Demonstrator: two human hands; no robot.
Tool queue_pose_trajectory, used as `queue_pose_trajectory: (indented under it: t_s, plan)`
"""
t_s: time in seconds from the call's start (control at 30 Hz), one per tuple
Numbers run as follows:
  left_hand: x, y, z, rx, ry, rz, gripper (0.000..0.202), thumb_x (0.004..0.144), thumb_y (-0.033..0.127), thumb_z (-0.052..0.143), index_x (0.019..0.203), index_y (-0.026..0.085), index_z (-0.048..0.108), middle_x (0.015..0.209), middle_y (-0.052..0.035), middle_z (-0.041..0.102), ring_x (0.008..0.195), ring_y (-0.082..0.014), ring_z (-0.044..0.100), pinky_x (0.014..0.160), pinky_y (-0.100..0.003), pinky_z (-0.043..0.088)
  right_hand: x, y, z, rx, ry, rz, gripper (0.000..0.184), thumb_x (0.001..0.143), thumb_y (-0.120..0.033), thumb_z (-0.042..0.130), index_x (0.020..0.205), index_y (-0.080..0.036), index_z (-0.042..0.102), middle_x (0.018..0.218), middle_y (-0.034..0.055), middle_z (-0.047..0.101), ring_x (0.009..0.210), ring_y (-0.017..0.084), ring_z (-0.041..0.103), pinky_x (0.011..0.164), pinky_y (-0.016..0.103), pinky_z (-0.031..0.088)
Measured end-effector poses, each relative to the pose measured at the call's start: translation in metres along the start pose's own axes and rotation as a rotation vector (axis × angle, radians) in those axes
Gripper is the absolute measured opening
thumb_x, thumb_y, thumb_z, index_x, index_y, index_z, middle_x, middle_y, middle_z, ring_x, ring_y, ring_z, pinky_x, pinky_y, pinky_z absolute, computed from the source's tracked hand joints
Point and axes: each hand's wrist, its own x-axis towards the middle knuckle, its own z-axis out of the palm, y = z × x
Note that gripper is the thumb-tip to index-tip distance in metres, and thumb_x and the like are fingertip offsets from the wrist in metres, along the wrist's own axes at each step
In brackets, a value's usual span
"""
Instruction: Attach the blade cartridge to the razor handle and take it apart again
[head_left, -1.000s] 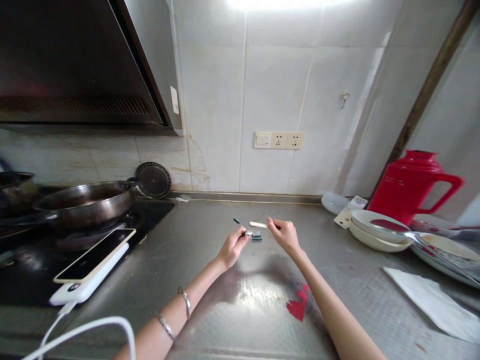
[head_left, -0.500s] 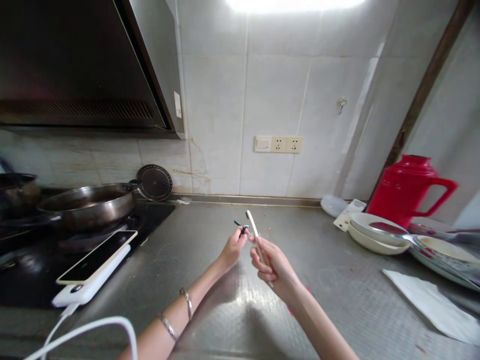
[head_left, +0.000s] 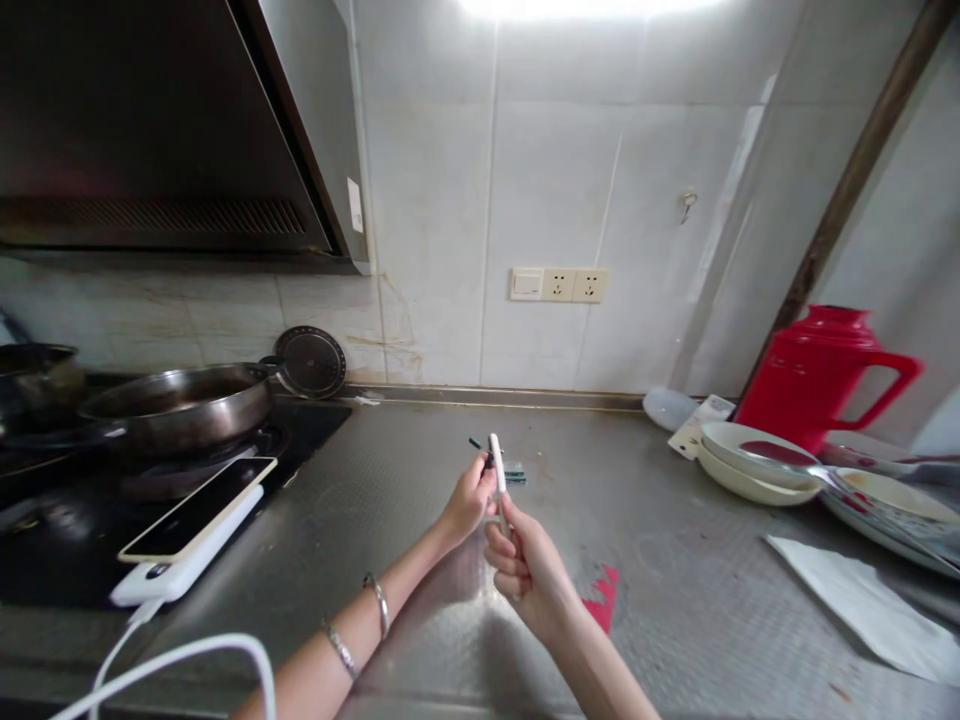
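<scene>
Steel counter (head_left: 420,640) fills the near ground, with a white cable (head_left: 180,655) looping at its left edge and two bracelets (head_left: 379,605) on the left forearm. A sheet of paper (head_left: 862,600) lies flat at the near right, and a red scrap (head_left: 601,600) lies on the steel just right of the right wrist. The right hand (head_left: 525,565) is curled shut around the lower part of a slim white stick (head_left: 496,462), which stands nearly upright above the fist, held over the middle of the counter. The left hand (head_left: 469,500) is just left of it, thumb and fingertips pinched narrowly on a small dark piece (head_left: 487,461) right beside the stick; whether the piece touches the stick cannot be told. Behind the stick two small green bits (head_left: 514,473) lie on the steel. To the left a phone (head_left: 199,508) rests on a white power bank (head_left: 176,570) at the edge of the black stove (head_left: 45,540), with a pan (head_left: 176,405) on the burner behind. At the right, stacked bowls (head_left: 750,465) with a spoon sit in front of a red jug (head_left: 821,375). A round lid (head_left: 310,360) leans on the tiled wall, a socket strip (head_left: 559,284) is set in the tiles above, and a dark hood (head_left: 150,130) hangs over the stove.
</scene>
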Motion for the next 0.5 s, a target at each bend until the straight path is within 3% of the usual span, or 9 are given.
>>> queue_pose_trajectory:
  t_s: [0.2, 0.33, 0.5]
  plan:
    - [0.001, -0.004, -0.001, 0.052, 0.027, 0.027, 0.018, 0.085, 0.035, 0.042, 0.079, 0.018, 0.045, 0.061, 0.0037, 0.040, 0.054, -0.0091, 0.037, 0.053, -0.023, 0.031, -0.008, 0.015, -0.003, 0.045, 0.072, 0.008, 0.049, 0.058, -0.057, 0.071, 0.077, -0.019, 0.047, 0.042, -0.0134, 0.024, 0.037, 0.000, 0.006, 0.033, 0.014, 0.000]
    - [0.000, -0.005, 0.001, -0.032, 0.018, -0.043, 0.020, 0.083, 0.038, 0.046, 0.083, 0.019, 0.046, 0.059, 0.0052, 0.039, 0.050, -0.0073, 0.034, 0.047, -0.020, 0.029, -0.004, 0.009, 0.002, 0.073, 0.049, -0.016, 0.049, 0.056, -0.054, 0.074, 0.075, -0.019, 0.046, 0.042, -0.0136, 0.023, 0.038, 0.000, 0.005, 0.033, 0.014, 0.000]
    - [0.005, -0.004, -0.003, -0.089, 0.069, -0.029, 0.022, 0.081, 0.039, 0.049, 0.079, 0.018, 0.046, 0.059, 0.0055, 0.039, 0.049, -0.0061, 0.033, 0.046, -0.018, 0.028, -0.005, 0.021, 0.001, 0.044, 0.081, 0.044, 0.050, 0.058, -0.060, 0.070, 0.075, -0.019, 0.047, 0.042, -0.0137, 0.022, 0.037, 0.000, 0.005, 0.033, 0.014, -0.001]
